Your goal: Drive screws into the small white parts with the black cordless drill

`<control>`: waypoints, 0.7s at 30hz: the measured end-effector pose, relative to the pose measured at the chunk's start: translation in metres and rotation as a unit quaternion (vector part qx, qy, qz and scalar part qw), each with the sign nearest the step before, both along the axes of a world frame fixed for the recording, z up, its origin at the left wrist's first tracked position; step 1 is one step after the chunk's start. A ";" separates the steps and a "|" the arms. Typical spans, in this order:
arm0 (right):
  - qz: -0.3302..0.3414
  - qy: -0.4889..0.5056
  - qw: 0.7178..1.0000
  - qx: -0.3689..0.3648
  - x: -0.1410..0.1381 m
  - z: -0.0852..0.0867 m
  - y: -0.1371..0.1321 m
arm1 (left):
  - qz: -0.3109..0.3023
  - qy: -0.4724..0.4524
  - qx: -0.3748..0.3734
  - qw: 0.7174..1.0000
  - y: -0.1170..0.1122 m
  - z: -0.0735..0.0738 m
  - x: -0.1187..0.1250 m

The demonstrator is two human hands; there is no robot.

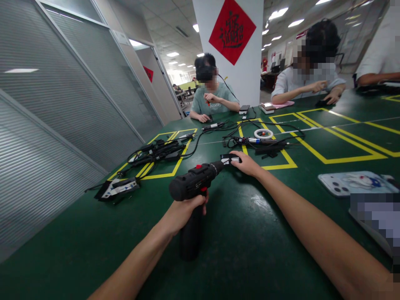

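Presently: tangled black cables (167, 150) left of black pistol-shaped cordless drill (195, 182); flat white ring (264, 138) beyond it; left hand (186, 210) wrapped round its handle; right hand (245, 162) pinching small black rectangular piece (225, 159) at its nose; green tabletop (237, 233) beneath; red diamond poster (233, 31) behind.

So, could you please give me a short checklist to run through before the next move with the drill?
1. Left hand around the drill's handle: ok.
2. Right hand on the small black part: ok.
3. Drill tip seated in the part: cannot tell, too small.
4. Trigger released: cannot tell.
5. Cable bundle apart from the drill: ok.
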State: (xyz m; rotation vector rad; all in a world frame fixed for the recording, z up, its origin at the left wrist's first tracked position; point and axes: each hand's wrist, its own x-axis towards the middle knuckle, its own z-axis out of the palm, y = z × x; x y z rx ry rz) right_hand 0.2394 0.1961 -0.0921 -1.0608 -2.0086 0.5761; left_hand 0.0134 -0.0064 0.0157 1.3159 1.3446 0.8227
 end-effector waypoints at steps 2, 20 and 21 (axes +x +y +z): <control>-0.001 -0.001 1.000 -0.002 0.000 0.000 0.000 | 0.001 -0.006 0.004 1.000 0.000 0.000 0.000; 0.001 -0.004 1.000 0.001 0.001 0.000 -0.001 | 0.001 -0.017 -0.005 1.000 0.000 -0.006 -0.005; 0.002 -0.003 1.000 0.003 0.001 0.000 -0.001 | 0.002 -0.018 -0.004 1.000 0.000 -0.006 -0.005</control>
